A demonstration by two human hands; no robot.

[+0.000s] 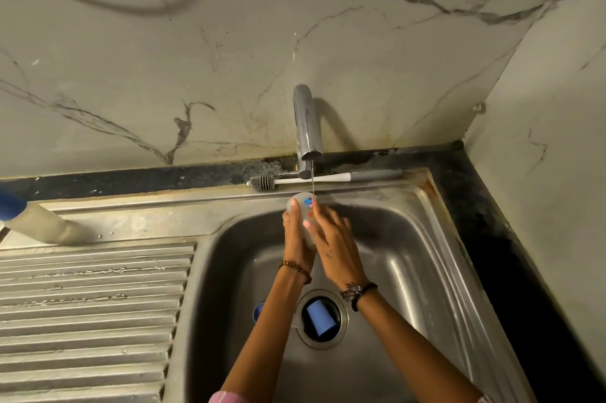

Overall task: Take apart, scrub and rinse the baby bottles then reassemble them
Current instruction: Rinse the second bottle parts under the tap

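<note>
Both hands are wrapping around the clear bottle body (303, 210), left hand (295, 235) gripping its left side and right hand (331, 238) curling fingers over the right, holding it under the thin stream from the tap (306, 127) at 12 o'clock of the sink (426, 255). Looks like it's apart and rinsing is going on, since a blue cap (320, 320) is sitting in the drain at 6 o'clock and the brush (262, 182) is lying on the back ledge, so reassembly's probably still ahead. Forearms are reaching up from 6 o'clock, wrists nearly touching.
</note>
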